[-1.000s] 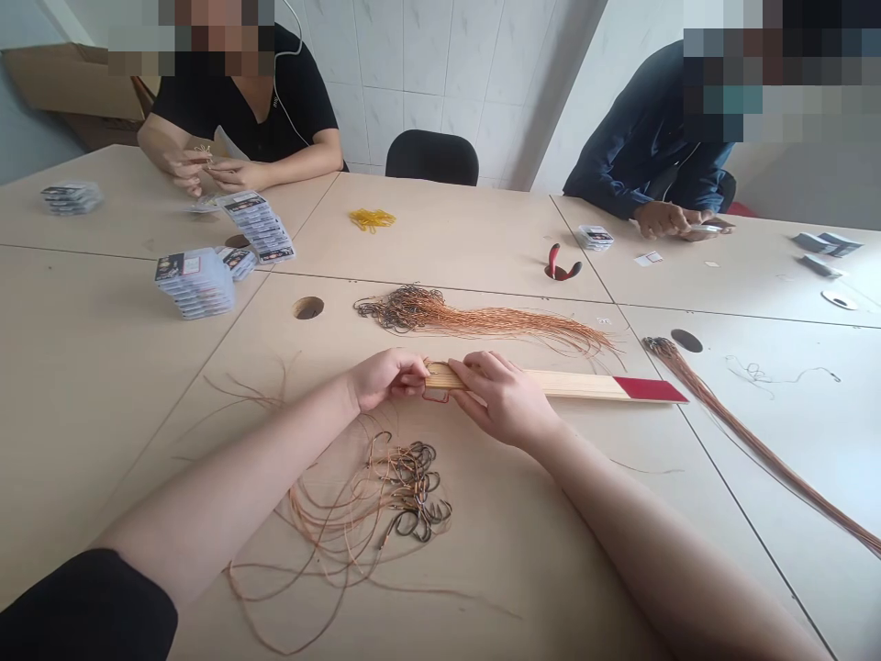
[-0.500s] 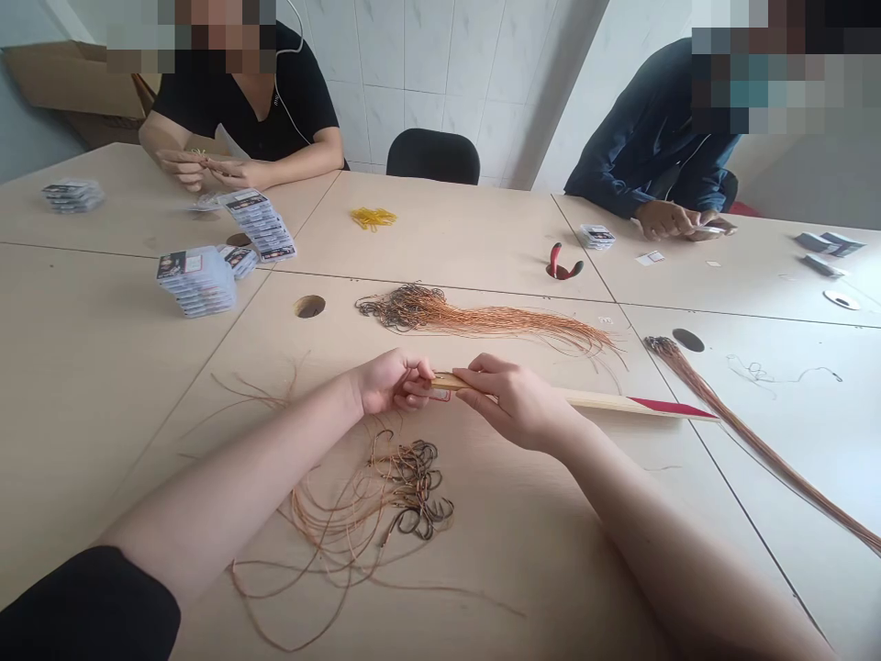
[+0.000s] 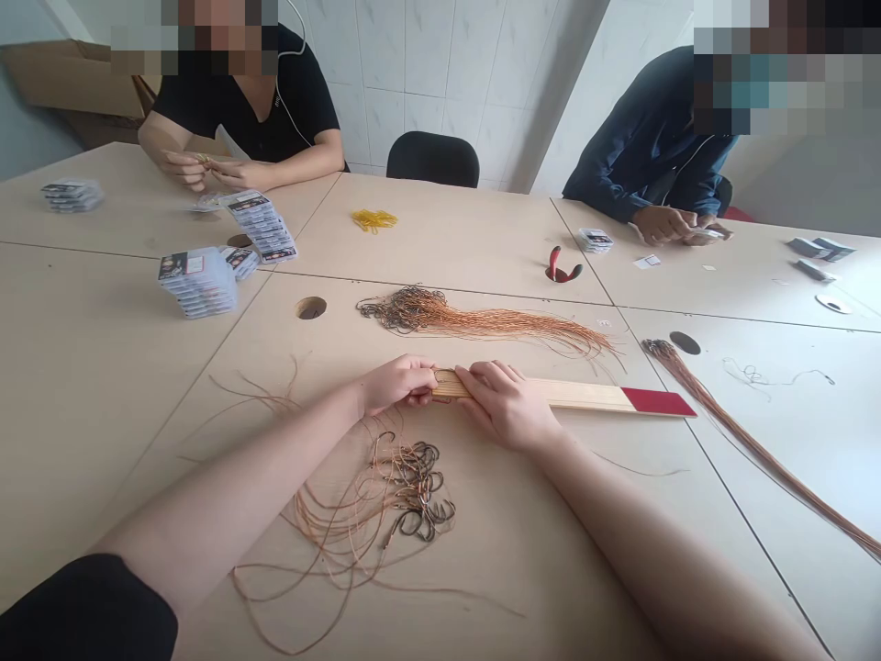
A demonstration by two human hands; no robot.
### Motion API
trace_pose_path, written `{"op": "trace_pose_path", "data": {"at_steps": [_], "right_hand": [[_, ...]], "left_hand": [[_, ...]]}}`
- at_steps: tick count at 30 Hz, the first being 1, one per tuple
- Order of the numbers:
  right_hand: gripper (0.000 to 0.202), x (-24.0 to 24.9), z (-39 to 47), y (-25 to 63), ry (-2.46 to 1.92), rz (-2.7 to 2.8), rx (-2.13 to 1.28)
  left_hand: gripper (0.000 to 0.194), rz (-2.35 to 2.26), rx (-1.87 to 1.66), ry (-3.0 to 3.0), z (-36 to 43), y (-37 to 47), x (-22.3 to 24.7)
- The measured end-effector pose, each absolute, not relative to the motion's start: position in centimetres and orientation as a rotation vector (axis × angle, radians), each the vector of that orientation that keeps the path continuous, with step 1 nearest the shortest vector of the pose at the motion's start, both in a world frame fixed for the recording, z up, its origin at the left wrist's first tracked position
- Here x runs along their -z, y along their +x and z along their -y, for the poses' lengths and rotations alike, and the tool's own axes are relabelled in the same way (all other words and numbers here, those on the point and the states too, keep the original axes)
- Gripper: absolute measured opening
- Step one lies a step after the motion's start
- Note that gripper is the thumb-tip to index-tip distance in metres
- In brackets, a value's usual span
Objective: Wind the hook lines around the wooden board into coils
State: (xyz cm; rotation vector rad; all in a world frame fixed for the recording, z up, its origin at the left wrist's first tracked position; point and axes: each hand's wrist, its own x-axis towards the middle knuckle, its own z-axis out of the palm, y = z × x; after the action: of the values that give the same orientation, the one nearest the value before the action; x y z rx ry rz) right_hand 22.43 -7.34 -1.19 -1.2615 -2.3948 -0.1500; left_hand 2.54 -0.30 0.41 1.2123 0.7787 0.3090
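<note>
A flat wooden strip (image 3: 585,394) with a red far end lies across the table in front of me. My left hand (image 3: 399,381) is closed round its left end. Over the strip, a little to the right, my right hand (image 3: 506,399) presses with bent fingers. Between the hands, a thin dark curved piece (image 3: 445,371), like part of a fish hook, shows on the wood; the rest of it is hidden by my fingers. Below my hands lies a loose pile of large fish hooks (image 3: 418,487) tied to orange-brown line (image 3: 323,528).
Beyond the strip lies a bundle of hooks with lines (image 3: 496,321); another bundle (image 3: 743,422) runs along the right. Stacked plastic boxes (image 3: 198,283), yellow pieces (image 3: 373,220) and red-handled pliers (image 3: 563,266) in a table hole stand farther off. Two people (image 3: 240,119) work across the table.
The strip has tipped flatter, its broad face now turned up, and its red end has shifted left. My left hand has closed more tightly at its end.
</note>
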Motion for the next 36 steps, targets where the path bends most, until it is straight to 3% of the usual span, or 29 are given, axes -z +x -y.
{"op": "trace_pose_path", "data": {"at_steps": [36], "right_hand": [[0.039, 1.29, 6.86, 23.12, -1.097, 2.284, -0.021]], "left_hand": [[0.009, -0.714, -0.275, 1.425, 0.37, 2.33, -0.27]]}}
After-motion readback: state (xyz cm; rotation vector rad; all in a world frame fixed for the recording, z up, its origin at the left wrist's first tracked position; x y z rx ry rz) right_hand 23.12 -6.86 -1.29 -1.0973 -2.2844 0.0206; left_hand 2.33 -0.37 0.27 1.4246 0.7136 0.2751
